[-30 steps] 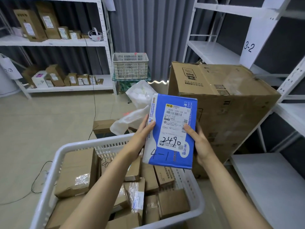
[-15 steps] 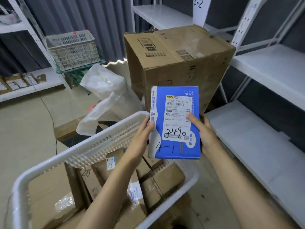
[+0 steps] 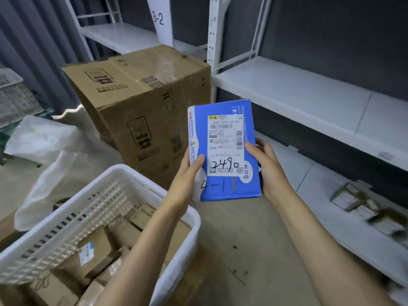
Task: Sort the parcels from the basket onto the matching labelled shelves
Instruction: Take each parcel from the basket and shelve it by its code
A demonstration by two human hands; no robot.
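A blue parcel (image 3: 223, 186) with a white shipping label is held upright in front of me; "2490" and "4-1" are handwritten on it. My left hand (image 3: 187, 180) grips its left edge, thumb on the front. My right hand (image 3: 265, 166) grips its right edge, fingers curled round it. Below left stands the white plastic basket (image 3: 106, 184), filled with several brown cardboard parcels (image 3: 92, 255). White metal shelves (image 3: 309, 102) run along the right; a sign reading "3-2" (image 3: 159, 18) hangs on the rack behind.
A large brown cardboard box (image 3: 141, 102) stands on the floor behind the basket. Crumpled clear plastic bags (image 3: 55, 151) lie to the left. Several small parcels (image 3: 364, 206) sit on the lowest shelf at right. Bare floor (image 3: 242, 250) lies between basket and shelves.
My view has turned right toward the shelves. The blue parcel stays in both hands and has moved right of the basket, nearer the rack. Parcels on the lowest shelf have come into view.
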